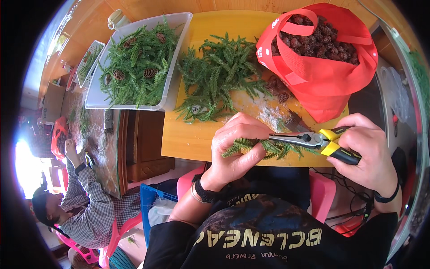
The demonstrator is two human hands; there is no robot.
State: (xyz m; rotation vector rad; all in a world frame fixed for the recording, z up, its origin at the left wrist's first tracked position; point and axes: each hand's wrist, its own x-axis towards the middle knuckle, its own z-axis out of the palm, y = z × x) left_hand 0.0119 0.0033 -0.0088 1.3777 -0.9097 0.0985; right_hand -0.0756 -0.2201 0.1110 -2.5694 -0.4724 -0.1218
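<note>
My left hand [239, 145] pinches a green artificial pine sprig [282, 149] over the front edge of the yellow table [183, 143]. In my right hand [369, 150] are long-nose pliers [309, 140] with yellow and black handles. Their jaws point left and reach my left fingers, just above the sprig. Whether the jaws grip anything is hidden by my fingers. Beyond my hands lies a heap of loose green sprigs [221, 71]. A few brown pine cones [282, 92] rest to the right of that heap.
A red bag [309, 89] full of pine cones stands at the far right. At the left, a clear plastic bin [168, 96] holds sprigs with cones. White flakes [273, 116] litter the tabletop. Another person [89, 206] in a checked shirt works at a table further left.
</note>
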